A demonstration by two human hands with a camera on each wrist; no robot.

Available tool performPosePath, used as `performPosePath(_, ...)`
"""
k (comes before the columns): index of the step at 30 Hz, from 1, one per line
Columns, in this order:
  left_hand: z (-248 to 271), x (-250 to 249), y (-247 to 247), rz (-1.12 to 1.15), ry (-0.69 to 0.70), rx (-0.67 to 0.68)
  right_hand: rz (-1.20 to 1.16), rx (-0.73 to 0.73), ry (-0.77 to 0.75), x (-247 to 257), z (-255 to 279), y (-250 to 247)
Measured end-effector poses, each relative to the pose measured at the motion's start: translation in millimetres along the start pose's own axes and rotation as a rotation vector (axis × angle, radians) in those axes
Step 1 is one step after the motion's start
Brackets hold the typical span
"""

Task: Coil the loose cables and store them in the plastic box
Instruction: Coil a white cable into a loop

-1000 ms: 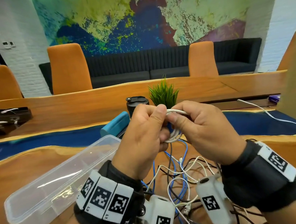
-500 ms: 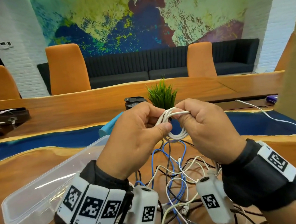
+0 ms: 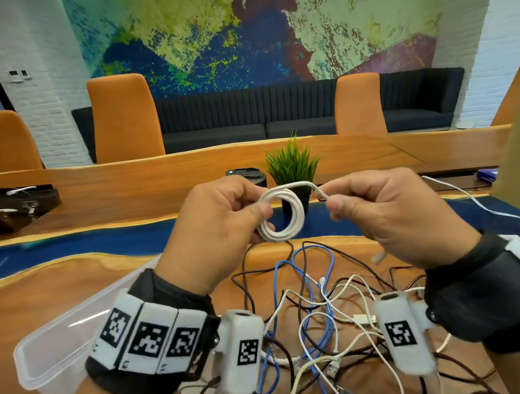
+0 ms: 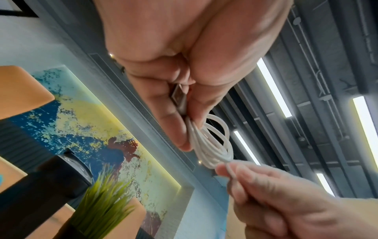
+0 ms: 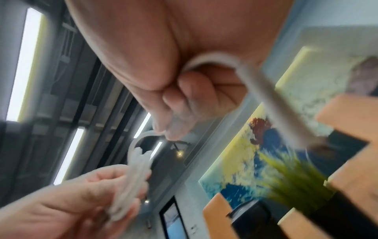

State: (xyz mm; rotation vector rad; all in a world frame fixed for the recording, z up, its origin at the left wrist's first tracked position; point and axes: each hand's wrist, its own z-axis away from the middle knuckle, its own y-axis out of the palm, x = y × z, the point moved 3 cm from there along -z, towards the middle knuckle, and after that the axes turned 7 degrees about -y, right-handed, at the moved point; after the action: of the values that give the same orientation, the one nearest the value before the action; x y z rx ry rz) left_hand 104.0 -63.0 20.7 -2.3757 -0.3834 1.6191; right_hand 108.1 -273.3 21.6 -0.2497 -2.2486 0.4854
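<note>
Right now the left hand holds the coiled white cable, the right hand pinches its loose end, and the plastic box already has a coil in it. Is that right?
Not quite. In the head view the plastic box is empty. The rest stands: the left hand holds the coiled white cable and the right hand pinches its loose end.

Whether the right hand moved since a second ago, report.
Yes. The right hand moved right: earlier in front of the plant, now right of it.

Right wrist view blurred throughout. Box (image 3: 60, 349) partly hidden behind left wrist. Cable tangle (image 3: 321, 318) cut off at bottom edge.
</note>
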Motion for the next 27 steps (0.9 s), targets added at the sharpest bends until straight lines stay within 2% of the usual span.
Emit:
performPosePath(2, -0.5, -2.2, -8.5, 0.047, -0.005, -0.008, 0.272, -0.023, -0.056, -6.0, -1.0, -7.7)
performPosePath(5, 2.1, -6.6, -10.0, 0.148, -0.026, 0.019, 0.578, 0.068, -0.094, -20.9, -1.6, -4.2)
performPosePath(8, 5.2, -9.4, -2.9, 0.247, -0.043, 0.067, 0.694, 0.137, -0.006, -31.0, -1.5, 1.6)
performPosePath(10, 6.5, -10.5, 1.3, 0.29, -0.049, 0.088, 0.713, 0.094, -0.002, -31.0, -1.8, 0.8)
performPosePath(12, 6.7, -11.0, 4.0, 0.314, -0.05, 0.1, 0.47, -0.055, 0.047, -28.5, -2.2, -1.9)
performPosePath(14, 6.5, -11.2, 6.6, 0.316, -0.041, 0.117, 0.057, -0.206, 0.13, -24.7, -2.7, -3.0)
performPosePath(16, 6.9, -11.7, 8.6, 0.316, -0.036, 0.138, -0.277, -0.261, 0.188, -19.9, -3.1, -0.2)
performPosePath(21, 7.6, -12.2, 9.8, 0.323, -0.02, 0.148, -0.593, -0.177, 0.237, -16.4, -2.1, 5.8)
performPosePath(25, 7.2, -10.8, 9.3, 0.36, -0.014, 0.175, -0.675, -0.114, 0.249, -20.5, -1.0, 14.1)
performPosePath(27, 7.7, -10.1, 13.7, 0.387, -0.002, 0.192, -0.756, -0.034, 0.273, -19.7, 1.3, 25.8)
